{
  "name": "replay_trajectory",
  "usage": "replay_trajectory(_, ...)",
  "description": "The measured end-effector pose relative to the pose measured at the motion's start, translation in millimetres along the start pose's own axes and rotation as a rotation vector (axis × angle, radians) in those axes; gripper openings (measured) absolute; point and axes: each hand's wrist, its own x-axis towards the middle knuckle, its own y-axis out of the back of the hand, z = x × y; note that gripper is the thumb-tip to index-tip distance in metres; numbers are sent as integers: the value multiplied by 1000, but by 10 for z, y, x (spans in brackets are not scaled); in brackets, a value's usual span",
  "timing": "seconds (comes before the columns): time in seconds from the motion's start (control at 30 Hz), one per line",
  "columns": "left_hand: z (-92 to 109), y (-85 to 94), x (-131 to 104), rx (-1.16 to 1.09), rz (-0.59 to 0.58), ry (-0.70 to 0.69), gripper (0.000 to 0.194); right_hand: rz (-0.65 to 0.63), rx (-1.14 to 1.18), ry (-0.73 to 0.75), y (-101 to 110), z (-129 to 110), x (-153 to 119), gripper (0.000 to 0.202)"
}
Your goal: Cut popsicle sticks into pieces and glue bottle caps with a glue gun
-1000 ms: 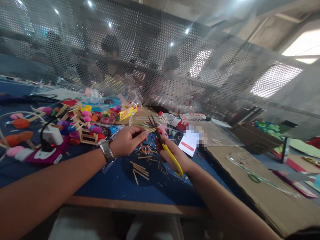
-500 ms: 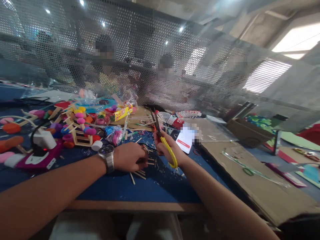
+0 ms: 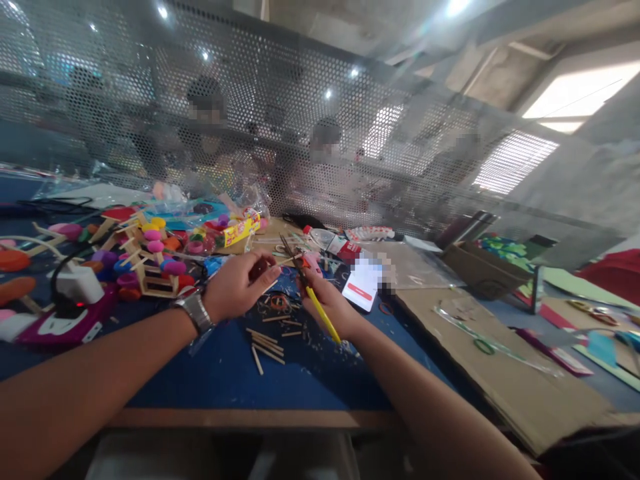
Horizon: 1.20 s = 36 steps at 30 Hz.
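Observation:
My right hand (image 3: pixel 330 303) is closed round yellow-handled scissors (image 3: pixel 325 317), whose dark blades point away and up to the left. To its left, my left hand (image 3: pixel 240 283), with a metal watch (image 3: pixel 197 312) at the wrist, is raised over the table with curled fingers and thumb drawn together. A pale sliver shows beside the thumb; whether it is in the grip is unclear. Below the hands, several short wooden sticks (image 3: pixel 267 347) lie on the blue tabletop (image 3: pixel 200 387) among small pale scraps. An orange rubber band (image 3: pixel 279 303) lies between the hands.
A stick model with coloured discs (image 3: pixel 157 283) and a purple power strip (image 3: pixel 70 320) stand at left. Behind my right hand are a lit phone (image 3: pixel 361 287) and a red-labelled bottle (image 3: pixel 345 248). Cardboard (image 3: pixel 480 373) covers the right side. A perforated screen (image 3: pixel 280 147) rises behind.
My left hand has lifted off the sticks and moved up and left, uncovering them. My right hand has shifted slightly left and down with the scissors. The camera view has turned a little.

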Motion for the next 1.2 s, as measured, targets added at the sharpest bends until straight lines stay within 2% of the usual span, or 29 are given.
replay_trajectory(0.17, 38, -35, -14, 137, -76, -10, 30, -75, -78, 12, -14, -92, -39, 13)
replay_trajectory(0.3, 48, -42, -25, 144, -94, 21, 32, -102, -32, -36, -25, -141, -54, 14)
replay_trajectory(0.4, 57, -35, -27, 139, -107, 20, 31, -114, 19, -74, -30, -160, -71, 23)
replay_trajectory(0.53, 90, -31, -31, 132, -110, 5, 29, -118, 55, -63, -35, -169, -95, 28)
replay_trajectory(0.8, 110, -29, -34, 131, -115, -39, 32, -78, -44, -42, -57, -141, -106, 16)
replay_trajectory(1.03, 82, -75, -46, 179, -75, -63, 30, -91, -121, -13, -29, -160, -115, 10)
replay_trajectory(1.2, 51, -65, -55, 288, 26, -131, 25, -109, -74, -10, -30, -185, -118, 10)
